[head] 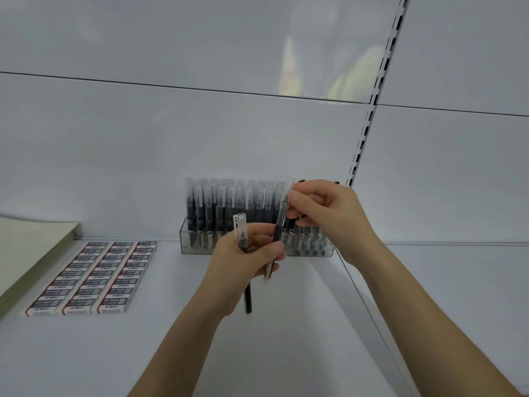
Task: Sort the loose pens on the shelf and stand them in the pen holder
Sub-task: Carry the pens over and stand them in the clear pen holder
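A clear plastic pen holder [189, 247] stands at the back of the white shelf, filled with several black pens [220, 202] with frosted caps standing upright. My left hand [240, 270] grips a black pen [248, 299] upright in front of the holder, its clear cap sticking up above the fingers. My right hand [329, 216] pinches a second pen [282, 216] near its capped top; this pen slants down past my left fingers, its lower end at the left fingertips. Both hands hover just in front of the holder's right half.
Three rows of boxed erasers [94, 277] lie flat on the shelf [171, 339] at the left. A stack of pale paper or pads [28, 253] sits at the far left. A slotted metal upright [369, 121] runs up the back wall at the right.
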`<action>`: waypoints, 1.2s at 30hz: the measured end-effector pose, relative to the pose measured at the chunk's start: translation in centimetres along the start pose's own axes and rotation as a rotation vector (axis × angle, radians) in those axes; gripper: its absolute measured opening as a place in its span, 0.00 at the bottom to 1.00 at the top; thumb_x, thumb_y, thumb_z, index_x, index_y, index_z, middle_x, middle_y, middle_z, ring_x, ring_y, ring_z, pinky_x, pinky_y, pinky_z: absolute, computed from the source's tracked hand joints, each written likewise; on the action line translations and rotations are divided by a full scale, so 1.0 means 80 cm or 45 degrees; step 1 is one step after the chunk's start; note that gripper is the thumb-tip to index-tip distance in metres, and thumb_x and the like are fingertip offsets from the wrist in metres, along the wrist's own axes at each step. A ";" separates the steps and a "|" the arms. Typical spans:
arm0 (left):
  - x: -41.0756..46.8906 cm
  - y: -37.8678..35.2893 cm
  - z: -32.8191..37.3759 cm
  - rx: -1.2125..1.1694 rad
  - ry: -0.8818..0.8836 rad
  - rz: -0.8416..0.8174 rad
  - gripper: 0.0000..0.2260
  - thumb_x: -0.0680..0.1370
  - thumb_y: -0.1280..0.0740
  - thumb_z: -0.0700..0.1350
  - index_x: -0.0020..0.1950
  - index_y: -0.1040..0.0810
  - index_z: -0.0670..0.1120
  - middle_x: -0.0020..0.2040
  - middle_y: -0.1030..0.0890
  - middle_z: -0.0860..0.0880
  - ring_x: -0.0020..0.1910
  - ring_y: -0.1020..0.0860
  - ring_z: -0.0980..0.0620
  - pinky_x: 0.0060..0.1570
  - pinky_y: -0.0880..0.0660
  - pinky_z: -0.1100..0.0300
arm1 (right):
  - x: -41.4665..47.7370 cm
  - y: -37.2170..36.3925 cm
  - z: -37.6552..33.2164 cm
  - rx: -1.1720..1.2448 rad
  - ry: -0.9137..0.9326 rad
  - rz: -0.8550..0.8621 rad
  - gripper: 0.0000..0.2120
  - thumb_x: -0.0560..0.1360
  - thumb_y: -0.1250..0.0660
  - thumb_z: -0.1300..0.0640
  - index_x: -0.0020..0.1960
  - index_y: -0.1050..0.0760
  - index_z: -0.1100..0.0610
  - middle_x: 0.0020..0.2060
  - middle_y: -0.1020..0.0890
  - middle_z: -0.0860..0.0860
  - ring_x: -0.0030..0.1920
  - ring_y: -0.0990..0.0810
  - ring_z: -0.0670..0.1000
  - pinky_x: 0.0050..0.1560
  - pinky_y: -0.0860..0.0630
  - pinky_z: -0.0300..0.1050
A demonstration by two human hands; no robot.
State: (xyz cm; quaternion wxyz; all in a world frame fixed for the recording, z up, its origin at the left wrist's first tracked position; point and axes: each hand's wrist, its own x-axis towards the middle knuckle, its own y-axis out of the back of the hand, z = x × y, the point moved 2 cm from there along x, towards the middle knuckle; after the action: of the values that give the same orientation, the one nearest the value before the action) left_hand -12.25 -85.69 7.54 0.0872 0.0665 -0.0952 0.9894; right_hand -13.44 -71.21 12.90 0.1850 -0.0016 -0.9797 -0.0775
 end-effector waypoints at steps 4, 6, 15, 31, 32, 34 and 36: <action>-0.001 0.001 -0.002 0.032 -0.002 -0.047 0.09 0.72 0.33 0.33 0.45 0.21 0.47 0.32 0.17 0.51 0.35 0.18 0.54 0.38 0.20 0.61 | -0.002 0.000 0.004 -0.011 -0.022 -0.036 0.04 0.73 0.32 0.59 0.47 0.23 0.54 0.28 0.18 0.45 0.34 0.18 0.42 0.37 0.21 0.35; -0.002 0.003 -0.003 0.050 0.005 -0.049 0.09 0.73 0.33 0.34 0.45 0.21 0.47 0.34 0.17 0.50 0.37 0.18 0.53 0.40 0.19 0.60 | -0.001 -0.002 0.005 0.001 -0.027 -0.047 0.04 0.73 0.32 0.60 0.47 0.23 0.54 0.29 0.17 0.46 0.34 0.18 0.43 0.38 0.20 0.36; 0.000 0.048 -0.008 0.324 0.035 0.208 0.08 0.76 0.37 0.48 0.47 0.26 0.43 0.31 0.29 0.49 0.22 0.31 0.57 0.22 0.32 0.67 | 0.008 0.022 0.009 0.003 0.027 0.189 0.05 0.74 0.33 0.60 0.50 0.22 0.57 0.29 0.18 0.48 0.35 0.17 0.46 0.39 0.19 0.38; -0.004 0.067 0.003 0.040 0.197 0.244 0.15 0.80 0.49 0.51 0.46 0.26 0.46 0.22 0.32 0.54 0.19 0.37 0.58 0.18 0.40 0.67 | 0.049 0.020 0.044 -0.431 0.143 0.296 0.04 0.76 0.37 0.56 0.51 0.28 0.51 0.40 0.19 0.52 0.45 0.19 0.56 0.51 0.22 0.50; -0.004 0.068 0.003 0.034 0.194 0.245 0.14 0.80 0.48 0.49 0.45 0.26 0.46 0.23 0.32 0.53 0.19 0.37 0.58 0.18 0.40 0.67 | 0.051 0.019 0.045 -0.449 0.146 0.267 0.03 0.77 0.37 0.56 0.50 0.28 0.51 0.40 0.20 0.52 0.45 0.19 0.55 0.51 0.22 0.51; -0.004 0.070 0.003 0.076 0.157 0.261 0.12 0.79 0.46 0.45 0.45 0.24 0.45 0.23 0.31 0.53 0.20 0.35 0.58 0.19 0.38 0.67 | 0.053 0.017 0.047 -0.495 0.147 0.228 0.02 0.77 0.38 0.57 0.50 0.29 0.52 0.40 0.20 0.52 0.45 0.19 0.56 0.51 0.22 0.52; -0.006 0.071 0.002 0.160 0.084 0.274 0.11 0.79 0.44 0.42 0.47 0.23 0.43 0.27 0.29 0.52 0.24 0.32 0.57 0.24 0.34 0.66 | 0.056 0.016 0.051 -0.525 0.133 0.204 0.02 0.77 0.38 0.58 0.49 0.29 0.53 0.39 0.20 0.52 0.45 0.19 0.56 0.52 0.22 0.52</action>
State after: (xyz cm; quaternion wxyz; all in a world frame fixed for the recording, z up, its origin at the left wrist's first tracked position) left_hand -12.81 -91.25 6.60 -0.0209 0.0284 -0.0367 0.9987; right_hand -19.02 -69.45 10.94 0.2367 -0.1133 -0.9289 -0.2612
